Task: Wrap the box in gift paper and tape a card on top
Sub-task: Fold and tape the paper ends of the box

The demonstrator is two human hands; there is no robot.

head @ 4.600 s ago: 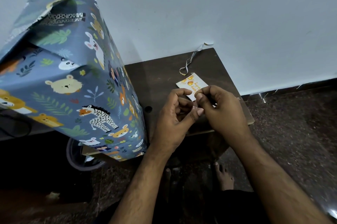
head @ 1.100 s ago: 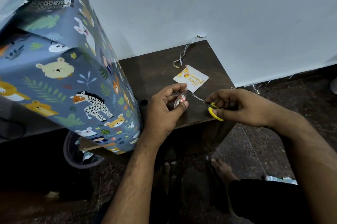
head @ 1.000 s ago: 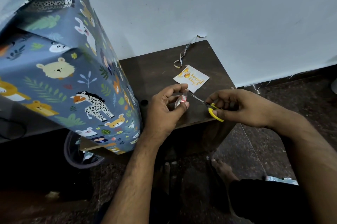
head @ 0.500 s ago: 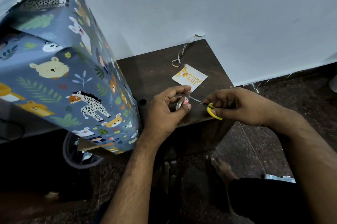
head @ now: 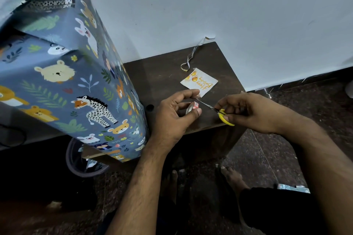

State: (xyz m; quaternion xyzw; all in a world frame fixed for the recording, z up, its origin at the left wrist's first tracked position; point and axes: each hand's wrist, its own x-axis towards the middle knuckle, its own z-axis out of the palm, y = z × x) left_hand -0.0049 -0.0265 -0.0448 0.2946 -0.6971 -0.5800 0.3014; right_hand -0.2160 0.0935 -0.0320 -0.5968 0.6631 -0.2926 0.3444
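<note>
Dark speckled stone flooring (head: pixel 267 154) fills the foreground, where a person's bare feet (head: pixel 231 177) stand below a brown wooden table (head: pixel 164 74) set against a pale wall (head: pixel 229 5). Over the table's near edge, the left hand (head: pixel 172 114) curls its thumb and fingers round a small roll of clear tape (head: pixel 192 107) with a red-and-white core label, a short strip drawn out toward the right. The right hand (head: pixel 246 112) grips yellow-handled scissors (head: pixel 222 113), fingers closed on the loops, the blades pointing at the drawn-out strip; whether they touch it cannot be told. Just beyond the hands, a small white card (head: pixel 200 81) with gold lettering and orange ornaments lies flat on the table, a looped ribbon (head: pixel 189 60) trailing from near its corner to the wall. At left, the tall box (head: pixel 63 81) stands upright beside the table, covered in grey-blue gift paper printed with cartoon bears, zebras, rabbits and leaves, its top flaps folded over, brown cardboard showing at the bottom edge. Behind its base sits a dark round bin (head: pixel 80 166) holding shiny crumpled scraps.
</note>
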